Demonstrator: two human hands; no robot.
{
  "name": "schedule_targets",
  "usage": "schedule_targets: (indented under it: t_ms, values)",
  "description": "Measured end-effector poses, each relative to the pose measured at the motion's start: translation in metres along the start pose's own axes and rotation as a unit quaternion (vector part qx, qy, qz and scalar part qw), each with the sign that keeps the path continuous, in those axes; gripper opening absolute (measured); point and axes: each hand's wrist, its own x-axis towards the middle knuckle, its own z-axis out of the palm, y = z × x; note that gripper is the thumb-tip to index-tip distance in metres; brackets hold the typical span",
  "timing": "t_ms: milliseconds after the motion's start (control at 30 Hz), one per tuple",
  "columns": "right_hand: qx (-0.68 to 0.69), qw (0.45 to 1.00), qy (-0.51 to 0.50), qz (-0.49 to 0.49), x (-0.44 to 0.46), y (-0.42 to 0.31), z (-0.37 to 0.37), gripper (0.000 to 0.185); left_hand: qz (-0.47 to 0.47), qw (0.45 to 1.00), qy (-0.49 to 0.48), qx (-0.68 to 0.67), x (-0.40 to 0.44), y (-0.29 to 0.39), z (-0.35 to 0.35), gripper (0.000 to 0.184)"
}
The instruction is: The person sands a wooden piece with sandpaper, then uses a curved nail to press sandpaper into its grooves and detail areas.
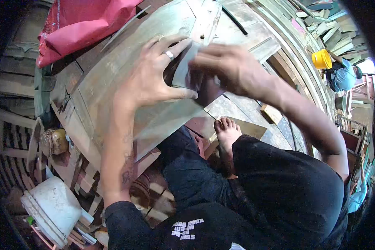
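My left hand [158,71], with a ring on one finger, curves its thumb and fingers around the edges of a flat grey piece [185,67] on the wooden board. Against that piece, my right hand [225,68] is curled and smeared by motion. Under its fingers shows a dark brown patch [209,92], and I cannot make out whether it is a sheet or part of the piece. The wide pale wooden board [154,121] lies beneath both hands.
A red plastic bag [87,31] lies at the upper left. White buckets [56,208] and a jar [54,141] stand at lower left. My bare foot [228,133] rests beside the board. Far right, a person [341,77] is near a yellow bucket [321,59] and piled wood scraps [341,37].
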Motion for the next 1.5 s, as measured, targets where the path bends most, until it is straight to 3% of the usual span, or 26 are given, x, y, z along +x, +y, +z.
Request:
schedule_targets:
  t_ms: [67, 100, 167, 200, 233, 300, 367, 433, 500, 600, 633, 700, 767, 833, 933, 967, 1033, 1100, 1167, 1233, 1300, 1333, 1367, 1433, 1500]
  values:
    - [0.033, 0.998, -0.046, 0.009, 0.0, -0.003, 0.0, 0.052, -0.001, 1.0, -0.003, 0.003, 0.001, -0.002, -0.001, 0.109]
    - [0.023, 1.0, 0.012, 0.003, -0.004, 0.017, 0.004, 0.053, -0.003, 1.0, -0.007, 0.005, 0.0, 0.0, -0.001, 0.109]
    - [-0.013, 0.995, 0.061, 0.08, 0.003, 0.031, 0.003, 0.055, -0.02, 1.0, -0.011, 0.009, -0.001, 0.004, -0.002, 0.108]
    - [0.013, 0.994, 0.001, 0.11, 0.004, 0.022, -0.005, 0.059, -0.017, 1.0, -0.009, 0.007, -0.002, 0.002, -0.002, 0.108]
    - [0.039, 0.998, 0.025, 0.033, 0.006, 0.013, 0.0, 0.055, -0.012, 1.0, -0.006, 0.004, -0.001, 0.0, -0.001, 0.107]
    - [0.015, 1.0, -0.015, 0.005, 0.002, -0.012, 0.001, 0.052, 0.01, 1.0, 0.002, 0.001, 0.003, -0.001, -0.002, 0.106]
    - [0.039, 0.999, -0.002, 0.013, 0.004, -0.002, -0.008, 0.048, -0.015, 1.0, -0.019, -0.003, 0.001, 0.001, -0.004, 0.107]
    - [0.003, 0.998, 0.055, 0.034, 0.013, 0.013, -0.01, 0.031, -0.015, 1.0, -0.016, 0.011, 0.0, 0.002, -0.003, 0.107]
    - [0.035, 0.995, 0.098, 0.01, 0.004, 0.009, 0.008, 0.033, 0.015, 1.0, 0.004, 0.016, 0.0, -0.001, -0.002, 0.106]
    - [0.052, 0.998, 0.033, -0.007, -0.001, -0.01, 0.007, 0.037, 0.006, 1.0, -0.002, 0.026, 0.005, -0.002, -0.005, 0.107]
    - [0.038, 0.995, 0.029, 0.09, 0.0, 0.006, -0.001, 0.038, -0.008, 1.0, -0.011, 0.021, 0.002, 0.001, -0.003, 0.108]
    - [-0.025, 0.995, 0.033, 0.09, 0.003, 0.013, -0.002, 0.05, -0.015, 1.0, -0.004, 0.023, 0.001, 0.003, -0.002, 0.108]
    - [0.044, 0.999, 0.005, 0.029, -0.005, -0.004, 0.011, 0.052, 0.008, 0.999, 0.009, 0.043, 0.0, -0.001, -0.001, 0.108]
    - [0.026, 1.0, -0.009, -0.01, -0.002, -0.021, 0.006, 0.052, -0.001, 0.999, 0.003, 0.051, 0.001, 0.0, -0.003, 0.108]
    - [-0.032, 0.995, 0.026, 0.095, 0.003, 0.015, -0.004, 0.054, -0.017, 1.0, 0.0, 0.02, 0.001, 0.004, -0.002, 0.106]
    - [-0.05, 0.994, 0.074, 0.059, 0.006, 0.014, -0.002, 0.023, -0.017, 1.0, 0.003, 0.022, 0.0, 0.003, -0.002, 0.106]
    - [0.03, 0.997, 0.069, 0.011, 0.002, -0.007, 0.006, 0.022, 0.015, 0.999, 0.018, 0.024, 0.0, -0.001, 0.001, 0.105]
    - [-0.012, 1.0, 0.004, -0.028, 0.003, -0.026, -0.001, 0.031, 0.008, 1.0, 0.012, 0.02, 0.001, -0.003, 0.001, 0.107]
    - [0.001, 0.996, 0.086, -0.027, 0.005, 0.006, 0.004, 0.032, 0.0, 1.0, 0.0, 0.028, -0.001, -0.002, 0.0, 0.111]
    - [-0.082, 0.995, 0.001, 0.061, 0.009, 0.016, -0.008, 0.043, -0.003, 1.0, 0.004, 0.025, -0.003, -0.001, 0.001, 0.109]
    - [0.005, 0.997, 0.073, -0.024, 0.001, 0.006, 0.011, 0.036, 0.001, 1.0, 0.015, 0.019, -0.001, -0.001, 0.001, 0.107]
    - [0.016, 0.999, -0.038, -0.005, 0.002, -0.019, -0.001, 0.034, -0.012, 0.999, 0.0, 0.039, -0.001, 0.0, 0.0, 0.108]
    - [-0.021, 0.999, -0.048, -0.01, 0.003, -0.025, -0.003, 0.035, -0.013, 0.999, 0.0, 0.039, 0.001, 0.0, -0.002, 0.108]
    - [0.024, 0.999, 0.037, 0.002, 0.005, -0.002, -0.001, 0.039, -0.012, 0.999, -0.007, 0.031, 0.0, 0.003, -0.004, 0.108]
    - [-0.063, 0.994, 0.073, 0.042, 0.011, 0.016, -0.005, 0.045, -0.004, 1.0, 0.004, 0.02, -0.002, 0.0, 0.0, 0.107]
